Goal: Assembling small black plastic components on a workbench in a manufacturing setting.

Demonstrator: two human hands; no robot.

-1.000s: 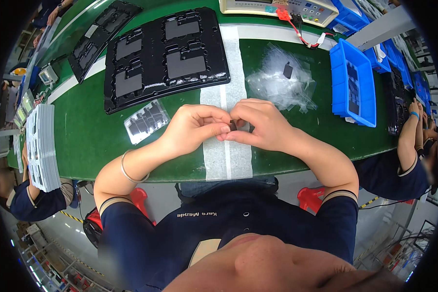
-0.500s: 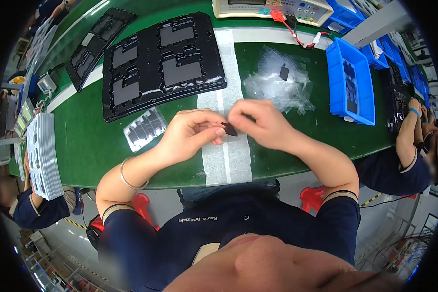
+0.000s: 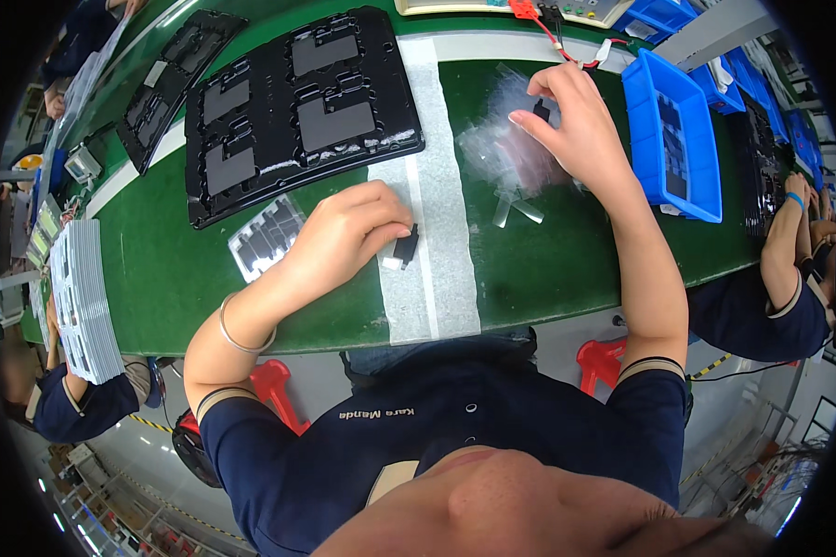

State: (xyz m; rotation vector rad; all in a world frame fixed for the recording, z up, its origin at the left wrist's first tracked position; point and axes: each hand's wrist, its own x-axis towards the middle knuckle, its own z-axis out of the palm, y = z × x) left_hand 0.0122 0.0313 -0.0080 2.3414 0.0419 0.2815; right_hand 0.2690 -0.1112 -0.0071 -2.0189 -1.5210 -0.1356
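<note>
My left hand (image 3: 348,232) rests on the green table and pinches a small black part (image 3: 405,247) with a white tab, just over the pale strip (image 3: 437,278). My right hand (image 3: 571,116) is stretched out to the far right over a heap of clear plastic bags (image 3: 502,153). Its thumb and forefinger close on another small black part (image 3: 541,111) at the top of the heap.
A large black moulded tray (image 3: 297,102) lies ahead of my left hand, with a small clear tray of dark parts (image 3: 269,237) beside it. A blue bin (image 3: 673,139) stands to the right. Stacked trays (image 3: 79,297) sit far left. Other workers' arms show at both sides.
My hands were together at the table's middle, working one small part. Now they have parted: the right hand has reached out to the bag heap, the left stays holding the part.
</note>
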